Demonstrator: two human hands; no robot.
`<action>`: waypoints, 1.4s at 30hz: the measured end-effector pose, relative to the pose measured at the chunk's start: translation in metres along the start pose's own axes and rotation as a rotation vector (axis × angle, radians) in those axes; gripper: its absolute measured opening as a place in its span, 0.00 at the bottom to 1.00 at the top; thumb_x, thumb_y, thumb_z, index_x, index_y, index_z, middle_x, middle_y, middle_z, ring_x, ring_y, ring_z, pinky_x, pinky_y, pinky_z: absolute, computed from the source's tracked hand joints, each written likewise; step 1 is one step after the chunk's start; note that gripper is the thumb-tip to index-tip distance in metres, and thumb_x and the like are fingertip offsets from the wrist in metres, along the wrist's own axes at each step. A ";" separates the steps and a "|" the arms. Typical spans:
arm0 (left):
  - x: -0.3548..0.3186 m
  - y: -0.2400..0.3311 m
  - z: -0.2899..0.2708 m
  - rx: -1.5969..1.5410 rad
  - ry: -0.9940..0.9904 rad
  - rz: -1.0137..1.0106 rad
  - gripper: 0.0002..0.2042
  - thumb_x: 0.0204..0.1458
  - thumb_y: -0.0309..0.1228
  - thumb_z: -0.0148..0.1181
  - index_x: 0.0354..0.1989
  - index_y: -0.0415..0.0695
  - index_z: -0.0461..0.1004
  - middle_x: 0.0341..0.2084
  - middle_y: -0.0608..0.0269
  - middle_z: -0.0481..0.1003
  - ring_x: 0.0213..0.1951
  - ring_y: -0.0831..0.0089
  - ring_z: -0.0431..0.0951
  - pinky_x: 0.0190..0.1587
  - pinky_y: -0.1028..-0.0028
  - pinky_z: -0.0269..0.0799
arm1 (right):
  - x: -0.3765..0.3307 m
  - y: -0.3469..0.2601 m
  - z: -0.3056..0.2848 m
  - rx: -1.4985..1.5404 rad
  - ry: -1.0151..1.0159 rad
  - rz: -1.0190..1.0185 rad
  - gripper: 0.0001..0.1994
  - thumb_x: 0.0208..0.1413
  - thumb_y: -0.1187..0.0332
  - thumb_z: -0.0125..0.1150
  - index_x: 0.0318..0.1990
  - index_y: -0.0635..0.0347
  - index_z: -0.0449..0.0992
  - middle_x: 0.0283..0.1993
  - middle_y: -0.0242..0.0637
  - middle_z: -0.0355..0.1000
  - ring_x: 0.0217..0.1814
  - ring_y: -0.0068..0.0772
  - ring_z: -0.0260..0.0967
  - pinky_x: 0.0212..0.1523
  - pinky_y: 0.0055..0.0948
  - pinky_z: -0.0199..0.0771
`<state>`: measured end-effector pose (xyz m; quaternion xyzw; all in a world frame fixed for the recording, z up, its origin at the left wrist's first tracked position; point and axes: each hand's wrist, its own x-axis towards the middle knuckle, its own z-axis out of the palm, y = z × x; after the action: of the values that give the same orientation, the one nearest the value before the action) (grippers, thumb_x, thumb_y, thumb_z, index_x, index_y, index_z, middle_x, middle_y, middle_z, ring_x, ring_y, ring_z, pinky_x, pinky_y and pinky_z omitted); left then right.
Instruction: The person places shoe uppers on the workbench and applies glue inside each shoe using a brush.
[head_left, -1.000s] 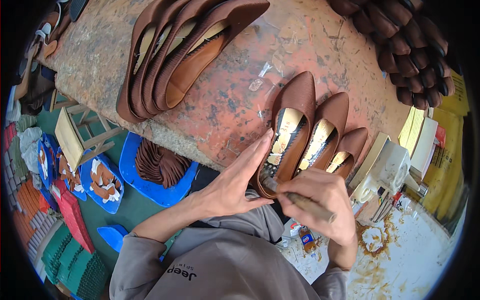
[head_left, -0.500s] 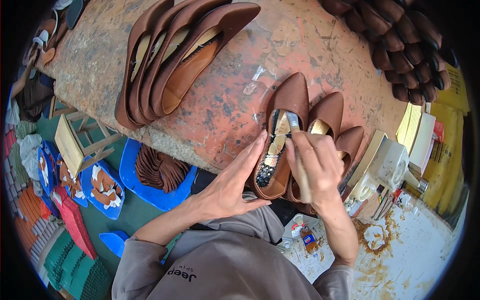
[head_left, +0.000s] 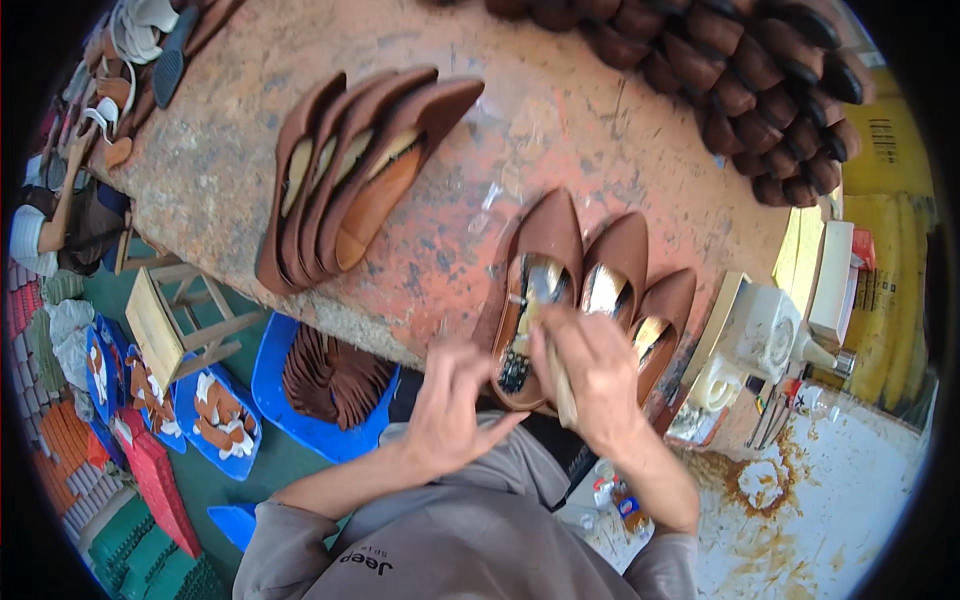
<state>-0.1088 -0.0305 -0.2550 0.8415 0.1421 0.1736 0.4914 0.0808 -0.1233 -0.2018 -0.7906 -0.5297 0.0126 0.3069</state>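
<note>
Fingers of right hand [head_left: 598, 375] clamp a brush [head_left: 556, 352], now inside the brown shoe [head_left: 535, 290] at the worktop [head_left: 230, 180] near edge. Left hand [head_left: 448, 408], fingers apart, has slid off the shoe; gluing underway.

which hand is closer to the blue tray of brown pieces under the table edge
Left. The left hand is just right of the blue tray; the right hand is farther right, over the shoe.

The single view sat on the person's head and looked steeply down, close over the left hand [head_left: 450, 415] and right hand [head_left: 598, 375] at the near edge of the workbench [head_left: 230, 170], whose straight edges bent toward the dark round rim.
</note>
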 end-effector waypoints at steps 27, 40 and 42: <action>0.410 0.100 -0.128 0.717 0.624 0.687 0.39 0.49 0.58 0.79 0.63 0.44 0.77 0.55 0.52 0.77 0.61 0.50 0.74 0.61 0.49 0.74 | -0.095 0.021 -0.161 0.087 1.013 0.366 0.10 0.72 0.74 0.58 0.47 0.76 0.81 0.34 0.45 0.82 0.25 0.22 0.72 0.24 0.21 0.68; 0.104 -0.061 -0.135 0.970 0.450 -0.330 0.29 0.54 0.32 0.72 0.65 0.40 0.74 0.66 0.46 0.71 0.65 0.44 0.73 0.61 0.48 0.76 | -0.107 0.048 -0.149 0.097 0.953 0.409 0.11 0.73 0.71 0.60 0.47 0.74 0.82 0.34 0.45 0.83 0.26 0.23 0.76 0.24 0.20 0.71; 0.092 -0.078 -0.138 1.022 0.537 -0.273 0.22 0.56 0.28 0.69 0.60 0.39 0.78 0.62 0.48 0.75 0.60 0.47 0.78 0.57 0.51 0.80 | -0.102 0.048 -0.145 0.077 0.932 0.408 0.11 0.73 0.71 0.60 0.48 0.74 0.83 0.35 0.46 0.84 0.28 0.24 0.78 0.24 0.21 0.72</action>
<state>-0.0908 0.1522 -0.2463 0.8722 0.4341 0.2252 -0.0114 0.1262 -0.2895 -0.1394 -0.7877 -0.1707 -0.2620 0.5308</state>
